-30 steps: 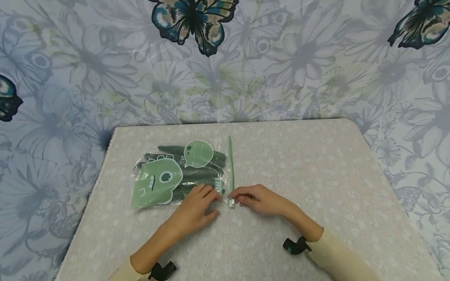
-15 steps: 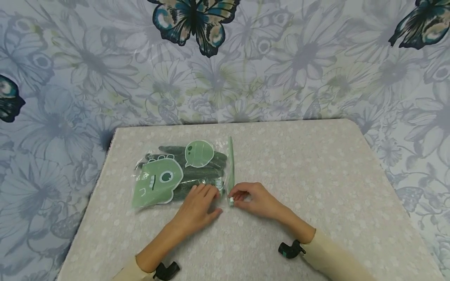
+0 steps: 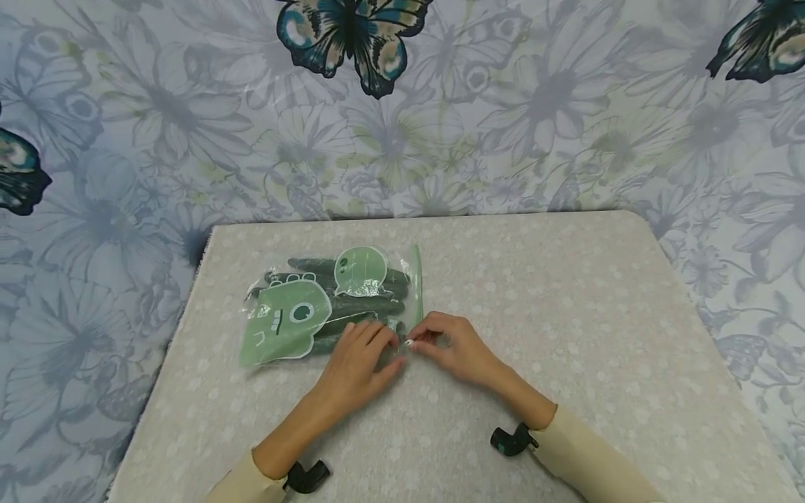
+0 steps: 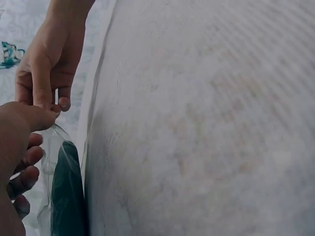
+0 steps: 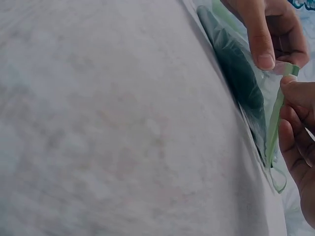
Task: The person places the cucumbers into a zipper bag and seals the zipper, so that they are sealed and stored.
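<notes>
A clear zip bag [image 3: 286, 325] with a green cartoon monster print lies flat left of the table's middle. Several long dark green cucumbers [image 3: 361, 305] show through its film. A green zip strip [image 3: 416, 279] runs along the bag's right end. My left hand [image 3: 358, 360] pinches the film at the near corner, thumb in front, as the right wrist view shows. My right hand [image 3: 455, 346] pinches the small white slider [image 3: 409, 343] at the near end of the strip, fingertips close to the left thumb. That corner is raised from the cloth.
A pale patterned cloth covers the table [image 3: 553, 300]. Behind it hangs a floral wall cloth [image 3: 534, 119] with butterfly prints. A black wrist camera [image 3: 512, 441] sits on the right wrist and another camera [image 3: 308, 477] on the left.
My right hand has shifted slightly left and away from me, lifting the strip's near end. The left thumb has come closer to the slider. The bag otherwise lies as before.
</notes>
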{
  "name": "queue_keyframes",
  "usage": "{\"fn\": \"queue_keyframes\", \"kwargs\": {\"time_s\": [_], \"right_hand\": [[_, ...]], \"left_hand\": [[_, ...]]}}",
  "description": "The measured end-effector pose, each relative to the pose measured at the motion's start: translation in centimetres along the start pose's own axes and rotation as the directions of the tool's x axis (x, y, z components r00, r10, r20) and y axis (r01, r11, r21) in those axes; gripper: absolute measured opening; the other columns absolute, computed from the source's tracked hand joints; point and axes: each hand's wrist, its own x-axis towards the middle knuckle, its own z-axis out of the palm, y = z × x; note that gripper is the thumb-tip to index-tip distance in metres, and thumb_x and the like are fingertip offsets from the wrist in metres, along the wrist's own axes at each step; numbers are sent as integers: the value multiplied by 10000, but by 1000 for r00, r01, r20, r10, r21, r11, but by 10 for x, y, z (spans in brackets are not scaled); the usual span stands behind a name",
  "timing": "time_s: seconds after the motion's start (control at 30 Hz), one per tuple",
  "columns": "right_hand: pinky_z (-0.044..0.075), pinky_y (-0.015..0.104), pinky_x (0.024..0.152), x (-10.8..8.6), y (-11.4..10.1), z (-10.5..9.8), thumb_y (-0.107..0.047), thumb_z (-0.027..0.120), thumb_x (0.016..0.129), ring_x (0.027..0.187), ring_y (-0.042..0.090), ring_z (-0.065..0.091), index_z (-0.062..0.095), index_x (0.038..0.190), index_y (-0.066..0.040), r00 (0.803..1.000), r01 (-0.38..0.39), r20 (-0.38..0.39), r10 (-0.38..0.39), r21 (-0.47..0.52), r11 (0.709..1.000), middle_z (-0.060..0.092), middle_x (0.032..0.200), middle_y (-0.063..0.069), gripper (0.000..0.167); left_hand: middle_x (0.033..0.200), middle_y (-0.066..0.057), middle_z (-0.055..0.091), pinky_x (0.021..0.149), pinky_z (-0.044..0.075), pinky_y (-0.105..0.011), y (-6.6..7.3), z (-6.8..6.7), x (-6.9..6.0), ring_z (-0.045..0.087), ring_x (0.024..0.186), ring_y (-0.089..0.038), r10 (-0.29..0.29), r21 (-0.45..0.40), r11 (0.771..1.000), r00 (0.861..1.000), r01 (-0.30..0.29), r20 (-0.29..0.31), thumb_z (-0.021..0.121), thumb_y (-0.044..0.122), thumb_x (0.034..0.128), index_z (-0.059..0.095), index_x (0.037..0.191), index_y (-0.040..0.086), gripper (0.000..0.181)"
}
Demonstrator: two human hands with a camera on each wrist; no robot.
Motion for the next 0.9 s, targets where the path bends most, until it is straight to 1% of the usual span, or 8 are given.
{"fn": "queue_keyframes", "kwargs": {"time_s": [0.13,0.17,0.23,0.4,0.47,0.6,0.73,0.9], "right_hand": [[594,255,755,3,1,-2,-175,819,971,846,51,665,809,1063,-198,999,35,-13,-35,15,999,752,951,-45,95],[592,253,753,4,1,-2,-176,816,975,842,54,664,809,1062,-196,999,38,-14,-38,18,999,754,950,-38,90],[588,247,751,4,1,-3,-185,818,974,839,54,665,810,1056,-202,999,31,-15,-30,22,999,752,946,-42,84],[587,248,746,5,2,-6,-188,820,973,839,48,661,800,1053,-216,999,32,-8,-32,-2,1000,739,950,-63,87],[589,253,753,6,3,-6,-178,814,976,848,44,658,790,1058,-214,998,56,1,-55,-34,998,735,961,-63,92],[594,258,803,8,4,-9,-162,800,984,901,51,662,766,1068,-202,994,112,27,-110,-116,987,732,1004,-59,99],[582,259,830,11,4,-13,-183,781,1004,928,63,650,752,1050,-178,987,162,59,-153,-202,966,718,1008,-57,54],[547,244,786,16,6,-18,-135,773,985,879,75,616,726,982,-155,972,235,96,-216,-276,932,687,942,-46,51]], "left_hand": [[981,66,669,753,378,-324,1,0,4,596,885,-145,21,-12,1000,997,-22,-79,805,202,950,720,1046,201,128],[981,63,677,748,386,-326,1,0,5,609,889,-150,24,-16,1000,996,-25,-91,790,186,961,731,1044,200,103],[988,56,693,744,407,-334,2,-1,6,635,907,-160,29,-20,999,994,-32,-107,778,176,975,750,1047,196,80],[1000,56,721,749,452,-346,3,-4,11,660,923,-165,38,-21,999,993,-41,-110,778,203,1001,775,1049,198,48],[997,57,728,750,464,-351,3,-4,12,663,920,-165,42,-23,999,993,-45,-113,767,207,1011,779,1035,197,29],[978,63,727,745,474,-350,4,-4,14,659,904,-163,47,-26,998,991,-51,-127,779,176,993,775,998,206,31],[952,73,720,713,457,-337,5,-2,15,636,861,-150,45,-30,998,989,-49,-143,795,161,976,773,969,212,56],[946,81,720,694,444,-329,7,0,17,610,817,-139,41,-34,998,986,-47,-158,788,147,974,783,961,206,62]]}}
